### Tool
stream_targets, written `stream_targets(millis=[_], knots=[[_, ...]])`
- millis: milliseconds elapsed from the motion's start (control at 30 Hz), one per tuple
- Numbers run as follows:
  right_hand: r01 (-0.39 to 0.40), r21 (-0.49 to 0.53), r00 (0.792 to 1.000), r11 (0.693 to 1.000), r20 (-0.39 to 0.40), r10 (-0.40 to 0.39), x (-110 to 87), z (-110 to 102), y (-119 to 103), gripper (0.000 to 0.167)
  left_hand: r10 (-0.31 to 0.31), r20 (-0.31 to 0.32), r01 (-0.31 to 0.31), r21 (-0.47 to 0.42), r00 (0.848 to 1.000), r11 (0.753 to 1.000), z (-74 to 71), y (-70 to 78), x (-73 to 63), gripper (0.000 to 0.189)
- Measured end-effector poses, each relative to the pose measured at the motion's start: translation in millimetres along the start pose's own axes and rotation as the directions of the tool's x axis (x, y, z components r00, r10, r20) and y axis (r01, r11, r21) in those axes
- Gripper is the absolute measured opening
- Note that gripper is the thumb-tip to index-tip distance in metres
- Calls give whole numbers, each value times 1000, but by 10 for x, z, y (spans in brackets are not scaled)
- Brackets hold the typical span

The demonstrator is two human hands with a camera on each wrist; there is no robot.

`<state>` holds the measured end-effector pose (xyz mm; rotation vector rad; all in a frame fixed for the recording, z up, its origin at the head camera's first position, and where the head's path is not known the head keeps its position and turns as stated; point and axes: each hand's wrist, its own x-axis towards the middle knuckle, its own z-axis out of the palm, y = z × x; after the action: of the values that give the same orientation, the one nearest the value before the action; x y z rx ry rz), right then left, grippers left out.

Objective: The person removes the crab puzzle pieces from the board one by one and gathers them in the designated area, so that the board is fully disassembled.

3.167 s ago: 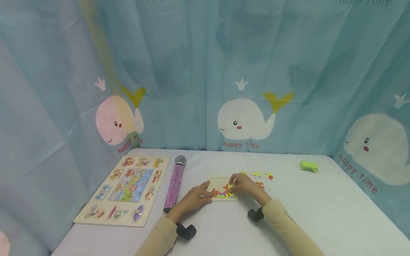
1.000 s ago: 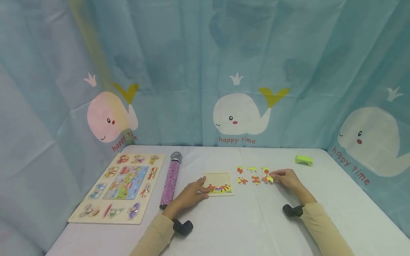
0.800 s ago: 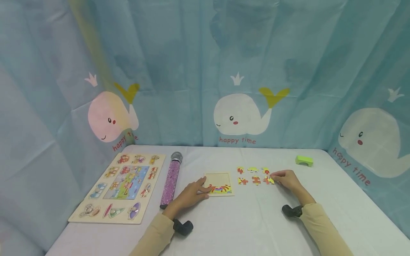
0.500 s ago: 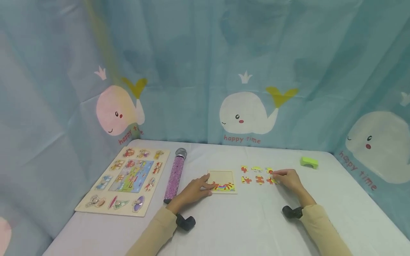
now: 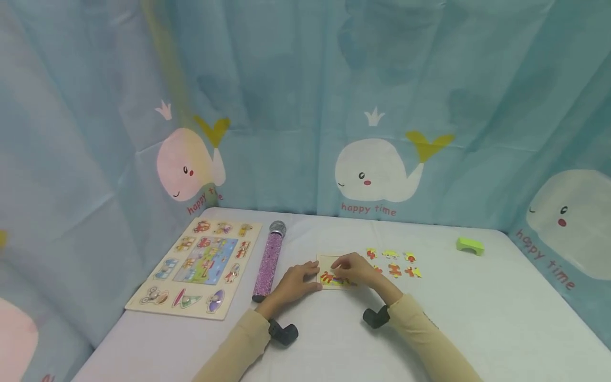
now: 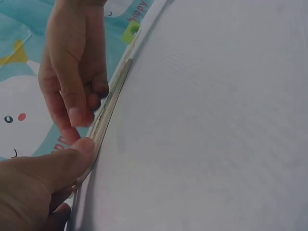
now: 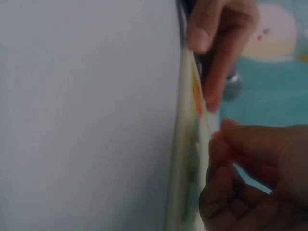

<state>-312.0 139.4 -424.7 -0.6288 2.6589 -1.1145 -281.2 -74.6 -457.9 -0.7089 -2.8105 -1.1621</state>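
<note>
A small wooden puzzle board (image 5: 332,261) lies in front of me, with red, yellow and rainbow pieces (image 5: 329,279) along its near side. My left hand (image 5: 297,284) holds the board's left edge, index finger at the far corner and thumb at the near one. In the left wrist view that thumb (image 6: 83,147) presses on the board's rim. My right hand (image 5: 354,269) is over the board, thumb and fingertips close together at the fitted pieces. In the right wrist view the fingertips (image 7: 221,137) meet over the rim; I cannot tell whether they pinch a piece.
Several loose puzzle pieces (image 5: 394,270) lie in two rows right of the board. A pink glittery microphone (image 5: 269,262) and a large knobbed wooden puzzle (image 5: 229,289) are on the left. A green arch block (image 5: 470,245) stands at the back right. A whale-print curtain (image 5: 286,175) hangs behind.
My right hand has left the rightmost loose piece, which stays on the table, and moved left over the board. My left index finger has drawn back from the fitted pieces to the board's edge.
</note>
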Motion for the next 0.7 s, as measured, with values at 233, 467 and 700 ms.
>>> stream_targets(millis=[233, 467, 700], knots=[[28, -66, 999, 997, -40, -31, 40, 166, -86, 13, -18, -14, 18, -26, 1000, 1000, 39, -33, 15, 56], [27, -108, 998, 994, -59, -33, 23, 230, -114, 10, -22, -11, 22, -1, 1000, 1000, 48, -25, 5, 57], [-5, -144, 998, 990, -61, -3, 5, 260, -167, 8, -19, -7, 19, 2, 1000, 1000, 41, 5, -10, 56]])
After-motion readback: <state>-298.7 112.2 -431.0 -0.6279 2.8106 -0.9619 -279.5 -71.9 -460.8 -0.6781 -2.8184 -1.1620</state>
